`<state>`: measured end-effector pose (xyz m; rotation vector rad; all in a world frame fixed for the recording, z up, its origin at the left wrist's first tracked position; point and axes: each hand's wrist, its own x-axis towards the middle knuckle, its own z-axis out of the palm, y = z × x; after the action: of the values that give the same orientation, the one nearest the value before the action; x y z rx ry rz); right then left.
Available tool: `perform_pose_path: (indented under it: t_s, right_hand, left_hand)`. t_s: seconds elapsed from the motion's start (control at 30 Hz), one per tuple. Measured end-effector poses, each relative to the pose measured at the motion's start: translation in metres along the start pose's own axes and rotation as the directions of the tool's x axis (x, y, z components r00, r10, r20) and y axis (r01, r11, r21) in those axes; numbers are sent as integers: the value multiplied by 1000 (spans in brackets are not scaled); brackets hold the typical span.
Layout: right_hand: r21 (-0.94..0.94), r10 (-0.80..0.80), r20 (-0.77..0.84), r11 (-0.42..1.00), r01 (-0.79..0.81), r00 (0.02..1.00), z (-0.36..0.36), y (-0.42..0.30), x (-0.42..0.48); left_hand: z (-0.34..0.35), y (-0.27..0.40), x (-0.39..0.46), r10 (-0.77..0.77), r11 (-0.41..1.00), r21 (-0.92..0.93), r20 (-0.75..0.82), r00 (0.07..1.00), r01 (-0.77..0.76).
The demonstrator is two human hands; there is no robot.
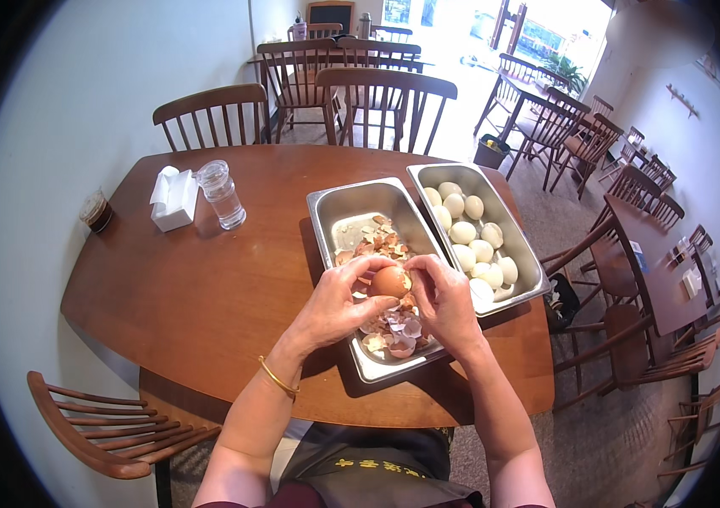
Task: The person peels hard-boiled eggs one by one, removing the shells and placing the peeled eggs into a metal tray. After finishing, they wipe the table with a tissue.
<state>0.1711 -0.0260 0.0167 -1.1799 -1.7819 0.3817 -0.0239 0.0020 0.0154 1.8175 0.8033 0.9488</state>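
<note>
My left hand (339, 303) holds a brown egg (389, 282) between thumb and fingers. Part of the shell is gone at the egg's right end, where pale egg white shows. There my right hand (447, 295) pinches at the shell edge with thumb and forefinger; whether a bit of shell is between them I cannot tell. Both hands are above a steel pan (323, 216) with a heap of broken eggshells (402, 327) in it. To the right, a second steel pan (530, 270) contains several peeled white eggs (462, 233).
Both pans rest on a wooden table (226, 298). Farther left are a lidded clear jug (223, 195), a white tissue box (174, 198) and a cup of dark drink (97, 211). Wooden chairs (385, 95) line the far side; another chair (112, 425) is at the near left.
</note>
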Motion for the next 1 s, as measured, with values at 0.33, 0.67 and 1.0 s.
perform_pose_path:
  t_s: [0.33, 0.67, 1.0]
  right_hand:
    - [-40, -131, -31, 991, 129, 991, 6, 25, 1]
    - [444, 302, 137, 833, -331, 944, 6, 4, 2]
    - [411, 276, 119, 861, -300, 954, 13, 1, 0]
  left_hand:
    - [8, -4, 2, 21, 1000, -17, -223, 975, -25]
    - [12, 1, 0, 20, 989, -144, -161, 987, -43]
    - [19, 3, 0, 221, 963, 207, -237, 946, -173]
